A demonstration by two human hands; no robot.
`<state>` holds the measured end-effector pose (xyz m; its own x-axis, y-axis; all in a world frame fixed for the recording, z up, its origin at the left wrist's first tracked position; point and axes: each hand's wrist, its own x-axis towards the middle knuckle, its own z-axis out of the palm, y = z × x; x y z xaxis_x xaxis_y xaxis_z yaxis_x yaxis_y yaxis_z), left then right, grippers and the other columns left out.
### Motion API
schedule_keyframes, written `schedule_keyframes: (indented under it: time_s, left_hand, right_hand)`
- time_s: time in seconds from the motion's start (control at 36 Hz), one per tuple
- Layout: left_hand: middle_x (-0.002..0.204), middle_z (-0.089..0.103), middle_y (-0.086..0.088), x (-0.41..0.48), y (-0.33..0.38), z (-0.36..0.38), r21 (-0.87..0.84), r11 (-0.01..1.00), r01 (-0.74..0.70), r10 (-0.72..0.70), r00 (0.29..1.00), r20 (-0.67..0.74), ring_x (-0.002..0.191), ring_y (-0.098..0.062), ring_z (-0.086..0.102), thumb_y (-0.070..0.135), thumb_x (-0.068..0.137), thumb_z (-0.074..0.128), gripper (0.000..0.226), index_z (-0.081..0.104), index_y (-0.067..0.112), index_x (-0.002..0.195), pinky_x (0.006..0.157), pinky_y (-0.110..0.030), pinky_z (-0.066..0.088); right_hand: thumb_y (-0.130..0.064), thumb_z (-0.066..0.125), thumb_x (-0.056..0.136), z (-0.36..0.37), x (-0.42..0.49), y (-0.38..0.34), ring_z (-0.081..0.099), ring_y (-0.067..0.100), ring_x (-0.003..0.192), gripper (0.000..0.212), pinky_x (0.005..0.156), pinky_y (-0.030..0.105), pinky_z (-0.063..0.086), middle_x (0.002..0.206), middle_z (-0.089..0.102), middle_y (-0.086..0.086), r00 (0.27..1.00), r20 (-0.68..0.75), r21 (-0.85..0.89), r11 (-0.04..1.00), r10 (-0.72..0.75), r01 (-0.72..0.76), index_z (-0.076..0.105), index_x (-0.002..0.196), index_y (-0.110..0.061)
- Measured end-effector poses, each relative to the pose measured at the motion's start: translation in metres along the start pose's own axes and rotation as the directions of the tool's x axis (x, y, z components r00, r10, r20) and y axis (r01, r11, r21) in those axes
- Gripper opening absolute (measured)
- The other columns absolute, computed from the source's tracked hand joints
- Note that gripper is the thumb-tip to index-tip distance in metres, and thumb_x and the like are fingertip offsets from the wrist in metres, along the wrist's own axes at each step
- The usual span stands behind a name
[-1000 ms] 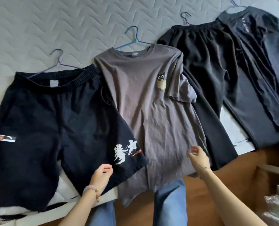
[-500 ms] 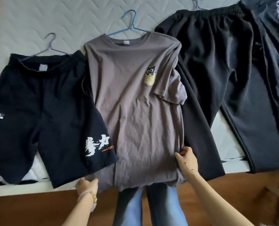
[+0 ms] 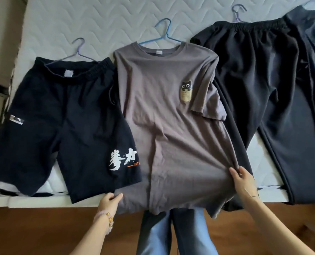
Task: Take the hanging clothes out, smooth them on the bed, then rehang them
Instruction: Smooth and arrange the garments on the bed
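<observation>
Both hands pinch the grey T-shirt (image 3: 171, 126) at its hem: left hand (image 3: 108, 200) and right hand (image 3: 242, 183) at opposite corners. It lies on the bed (image 3: 97, 21), between dark garments. Fabric appears light and limp; the hem corners seem the best hold.

Both hands, left hand (image 3: 109, 199) and right hand (image 3: 242, 182), pinch the hem of the grey cotton cat-print T-shirt (image 3: 168, 126) lying beside the navy printed shorts (image 3: 61, 126) on the white quilted mattress (image 3: 97, 24).
</observation>
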<state>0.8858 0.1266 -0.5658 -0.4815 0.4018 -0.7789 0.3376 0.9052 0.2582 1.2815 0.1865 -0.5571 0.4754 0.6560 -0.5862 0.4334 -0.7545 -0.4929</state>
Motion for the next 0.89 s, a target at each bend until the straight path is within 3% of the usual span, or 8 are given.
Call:
schedule_keyframes:
  time_s: [0.17,0.28,0.36,0.42,0.5,0.58,0.69,0.89]
  left_hand:
    - [0.069,0.053,-0.005,-0.012,0.008,0.023,0.034,0.994,-0.102,0.096,0.984,0.149,0.078,-0.022,0.051,0.020,0.089,0.060,0.032,0.042,0.017,0.064,0.070,-0.036,0.038]
    - [0.081,0.055,0.003,-0.027,0.017,0.041,-0.055,0.996,-0.074,0.084,0.972,0.221,0.092,-0.019,0.053,0.013,0.090,0.059,0.025,0.044,0.021,0.072,0.087,-0.035,0.042]
    - [0.102,0.063,-0.001,-0.035,0.017,0.052,-0.078,0.996,-0.052,0.075,0.942,0.326,0.111,-0.023,0.055,0.014,0.089,0.061,0.009,0.057,0.016,0.097,0.101,-0.039,0.042]
    - [0.127,0.058,-0.007,-0.037,0.015,0.059,-0.029,0.997,-0.066,0.072,0.925,0.372,0.123,-0.025,0.051,0.019,0.087,0.064,0.046,0.049,0.004,0.128,0.107,-0.039,0.040]
    - [0.121,0.062,-0.005,-0.044,0.021,0.068,0.072,0.989,-0.131,0.092,0.913,0.397,0.114,-0.023,0.057,0.019,0.086,0.063,0.036,0.054,0.011,0.121,0.099,-0.034,0.045]
    - [0.104,0.062,-0.010,-0.039,0.028,0.074,0.126,0.979,-0.163,0.124,0.953,0.275,0.097,-0.026,0.058,0.016,0.084,0.064,0.017,0.052,0.017,0.095,0.086,-0.033,0.045]
    - [0.116,0.055,-0.017,-0.028,0.047,0.075,0.151,0.979,-0.136,0.137,0.991,0.003,0.104,-0.032,0.056,0.013,0.085,0.061,0.026,0.054,0.002,0.107,0.085,-0.032,0.043]
    - [0.112,0.051,-0.018,-0.019,0.068,0.078,0.040,0.999,-0.008,0.011,0.998,-0.067,0.104,-0.038,0.055,0.012,0.084,0.061,0.029,0.049,-0.002,0.106,0.089,-0.041,0.045]
  right_hand:
    - [-0.020,0.053,0.094,-0.037,0.014,0.007,0.057,0.034,0.093,0.029,0.076,0.039,0.038,0.104,0.064,0.027,0.997,-0.030,-0.042,0.996,0.076,-0.077,0.058,0.101,0.008]
    - [-0.022,0.055,0.093,-0.053,0.021,0.010,0.051,0.039,0.120,0.044,0.097,0.042,0.038,0.129,0.055,0.026,0.983,-0.116,-0.059,0.987,0.139,-0.147,0.051,0.127,0.006]
    - [-0.030,0.054,0.092,-0.065,0.024,0.019,0.054,0.044,0.109,0.032,0.089,0.048,0.046,0.119,0.061,0.026,0.970,-0.180,-0.125,0.975,0.161,-0.185,0.060,0.109,-0.004]
    - [-0.033,0.052,0.092,-0.073,0.025,0.024,0.054,0.047,0.103,0.027,0.085,0.047,0.044,0.111,0.062,0.027,0.964,-0.200,-0.162,0.964,0.177,-0.211,0.058,0.094,-0.007]
    - [-0.035,0.052,0.092,-0.080,0.029,0.033,0.054,0.047,0.101,0.026,0.084,0.046,0.043,0.108,0.062,0.027,0.966,-0.188,-0.182,0.960,0.180,-0.215,0.055,0.088,-0.009]
    - [-0.033,0.054,0.092,-0.081,0.034,0.040,0.055,0.046,0.101,0.022,0.080,0.043,0.042,0.110,0.062,0.027,0.978,-0.129,-0.196,0.963,0.162,-0.186,0.050,0.083,-0.013]
    - [-0.031,0.058,0.090,-0.077,0.040,0.051,0.052,0.036,0.082,0.030,0.070,0.038,0.035,0.099,0.063,0.027,0.986,-0.104,-0.171,0.975,0.129,-0.146,0.043,0.070,-0.013]
    - [-0.030,0.053,0.092,-0.089,0.052,0.054,0.051,0.036,0.085,0.022,0.075,0.040,0.040,0.093,0.060,0.021,0.983,-0.131,-0.154,0.977,0.126,-0.145,0.055,0.088,-0.009]
